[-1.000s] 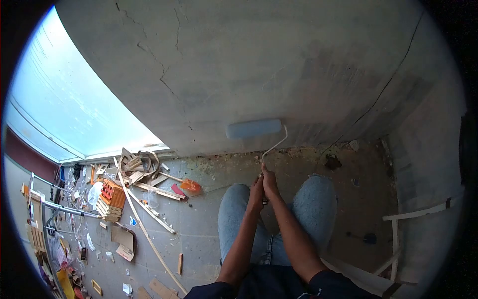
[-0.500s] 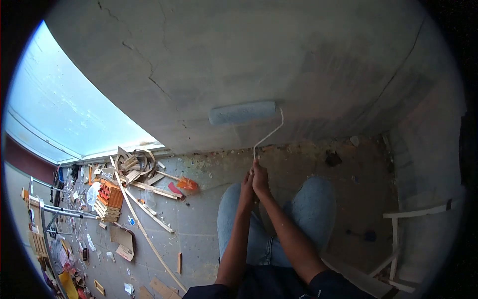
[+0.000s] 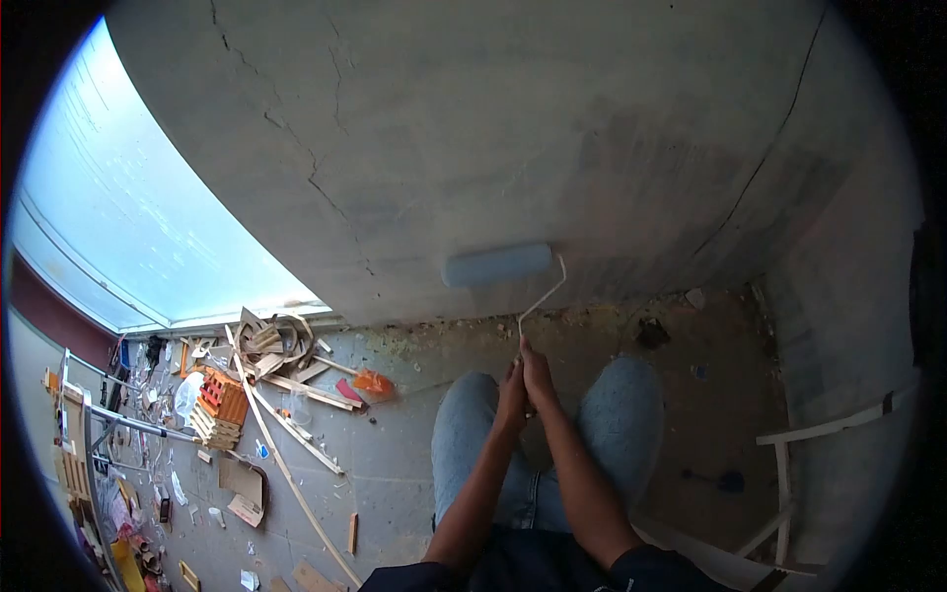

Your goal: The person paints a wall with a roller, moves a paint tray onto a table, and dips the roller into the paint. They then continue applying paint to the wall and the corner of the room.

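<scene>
A paint roller (image 3: pixel 498 265) with a light blue-grey sleeve lies against the lower part of the cracked grey wall (image 3: pixel 444 128). Its bent wire frame runs down from the sleeve's right end to the handle, which is mostly covered by my hands. Closed round the handle are both my left hand (image 3: pixel 512 395) and my right hand (image 3: pixel 538 375), touching each other between my knees. The right one sits slightly higher.
Wood strips and curled scraps (image 3: pixel 276 345), an orange brush-like item (image 3: pixel 374 383), an orange crate (image 3: pixel 223 397) and cardboard (image 3: pixel 243 485) litter the floor at left. A metal ladder (image 3: pixel 138 419) is far left. A white frame (image 3: pixel 829 427) stands at right.
The roller and both hands appear lower and slightly further right in view. The wall and floor have also shifted down a little as the camera view moved.
</scene>
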### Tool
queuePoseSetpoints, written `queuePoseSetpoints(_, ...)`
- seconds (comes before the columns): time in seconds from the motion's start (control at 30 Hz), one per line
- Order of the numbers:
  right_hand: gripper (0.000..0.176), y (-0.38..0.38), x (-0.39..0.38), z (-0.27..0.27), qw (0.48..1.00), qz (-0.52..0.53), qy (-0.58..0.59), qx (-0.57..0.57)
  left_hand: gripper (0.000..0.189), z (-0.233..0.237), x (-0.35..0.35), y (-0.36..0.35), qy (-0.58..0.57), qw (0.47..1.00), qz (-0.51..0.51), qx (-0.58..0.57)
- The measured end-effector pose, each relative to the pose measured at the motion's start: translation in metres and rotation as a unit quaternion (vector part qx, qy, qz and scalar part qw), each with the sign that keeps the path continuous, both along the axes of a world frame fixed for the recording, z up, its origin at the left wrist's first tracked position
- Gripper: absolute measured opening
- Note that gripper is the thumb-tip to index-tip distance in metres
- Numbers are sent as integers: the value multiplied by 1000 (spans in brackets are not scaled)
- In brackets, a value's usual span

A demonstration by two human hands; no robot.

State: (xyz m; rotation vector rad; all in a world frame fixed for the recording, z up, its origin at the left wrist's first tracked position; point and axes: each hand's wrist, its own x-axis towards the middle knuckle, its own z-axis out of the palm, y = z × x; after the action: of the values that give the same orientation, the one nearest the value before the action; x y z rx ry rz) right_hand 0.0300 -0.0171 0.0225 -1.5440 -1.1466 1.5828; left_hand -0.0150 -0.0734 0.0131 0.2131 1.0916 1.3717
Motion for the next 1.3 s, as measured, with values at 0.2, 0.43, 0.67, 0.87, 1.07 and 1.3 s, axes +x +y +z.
queuePoseSetpoints(0.2,56,-5,-14,31,989,24,146,19,44,20,-18,-4,155,985,19,75)
queuePoseSetpoints(0.43,53,10,-31,33,985,21,122,123,40,43,-29,9,66,996,32,59)
queuePoseSetpoints(0.67,56,-10,-37,-17,996,7,86,21,42,12,-35,-11,115,993,24,-1)
queuePoseSetpoints(0.87,57,-3,-36,37,991,50,64,108,41,42,-33,2,111,991,63,48)
queuePoseSetpoints(1.07,60,-8,-39,-11,997,47,-23,56,36,10,-31,-11,67,995,68,0)
queuePoseSetpoints(1.3,62,-11,-46,17,991,51,102,65,36,44,-41,-13,112,991,76,14)
